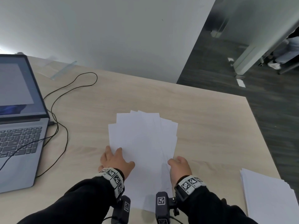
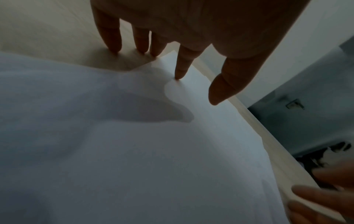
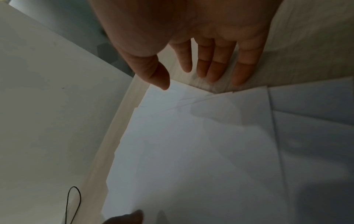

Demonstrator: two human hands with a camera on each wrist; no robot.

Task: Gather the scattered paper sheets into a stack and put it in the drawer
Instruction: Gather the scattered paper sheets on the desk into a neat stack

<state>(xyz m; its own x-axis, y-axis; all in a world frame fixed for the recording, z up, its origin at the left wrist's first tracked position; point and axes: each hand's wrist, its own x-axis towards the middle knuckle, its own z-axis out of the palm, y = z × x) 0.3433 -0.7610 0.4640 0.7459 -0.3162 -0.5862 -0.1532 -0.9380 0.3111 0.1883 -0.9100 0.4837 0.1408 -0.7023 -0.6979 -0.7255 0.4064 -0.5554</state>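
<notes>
Several white paper sheets [image 1: 142,143] lie fanned in a loose overlapping pile on the light wooden table [image 1: 210,123]. My left hand [image 1: 116,157] rests at the pile's left edge. In the left wrist view its fingers are straight: the index fingertip [image 2: 179,76] touches the top sheet [image 2: 134,151], and the others touch the table beside it. My right hand [image 1: 176,160] sits at the pile's right edge with fingers [image 3: 216,72] straight on the table just beyond the sheet corners [image 3: 191,97]. Neither hand grips a sheet. No drawer is in view.
A second stack of white paper [image 1: 267,199] lies at the table's near right corner. An open laptop [image 1: 19,126] stands at the left, with black cables [image 1: 64,126] looping beside it. A clear ruler [image 1: 63,70] lies at the back. The table's right edge [image 1: 258,126] drops to dark floor.
</notes>
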